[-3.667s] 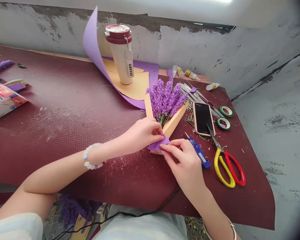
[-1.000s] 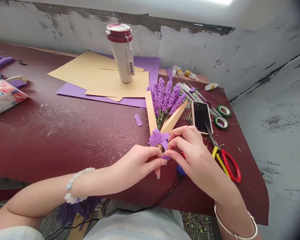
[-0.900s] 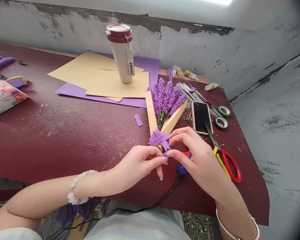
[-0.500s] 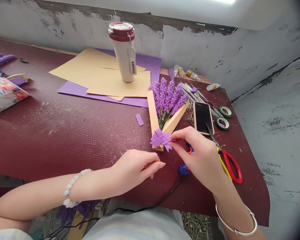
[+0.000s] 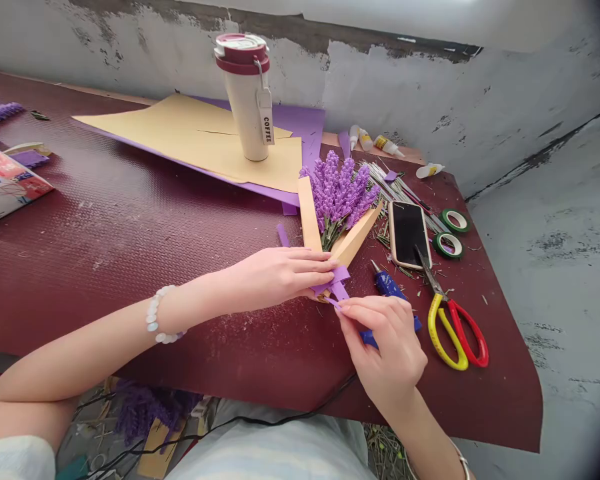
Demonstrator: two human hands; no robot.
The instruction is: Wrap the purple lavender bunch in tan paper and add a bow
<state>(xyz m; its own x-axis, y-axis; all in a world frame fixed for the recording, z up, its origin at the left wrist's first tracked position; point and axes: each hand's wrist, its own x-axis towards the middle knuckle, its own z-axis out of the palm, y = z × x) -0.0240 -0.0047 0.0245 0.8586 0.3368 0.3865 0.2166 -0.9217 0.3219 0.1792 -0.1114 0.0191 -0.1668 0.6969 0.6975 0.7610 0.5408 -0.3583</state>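
A small bouquet of purple lavender-like flowers (image 5: 337, 190) lies in a tan paper wrap (image 5: 356, 235) on the table. At its lower end is a purple paper bow (image 5: 340, 275). My left hand (image 5: 275, 277) rests flat over this bow, its fingers stretched out and together, hiding part of it. Just below, my right hand (image 5: 385, 347) pinches the end of a narrow purple paper strip (image 5: 333, 303) between thumb and forefinger. Where that strip joins the bow cannot be made out. Beside my right hand lies a blue glue gun (image 5: 389, 285), partly covered by it.
Scissors (image 5: 447, 313) with red and yellow handles lie at the right, tips over a phone (image 5: 410, 233). Green tape rolls (image 5: 455, 220) and small glue bottles (image 5: 389, 147) sit farther back. A coffee cup (image 5: 247, 107) stands on tan paper sheets (image 5: 180, 140).
My left hand has moved up from the front of the table onto the bow, its fingers straightening. My right hand has shifted down, drawing the purple strip toward me. The view has shifted slightly.
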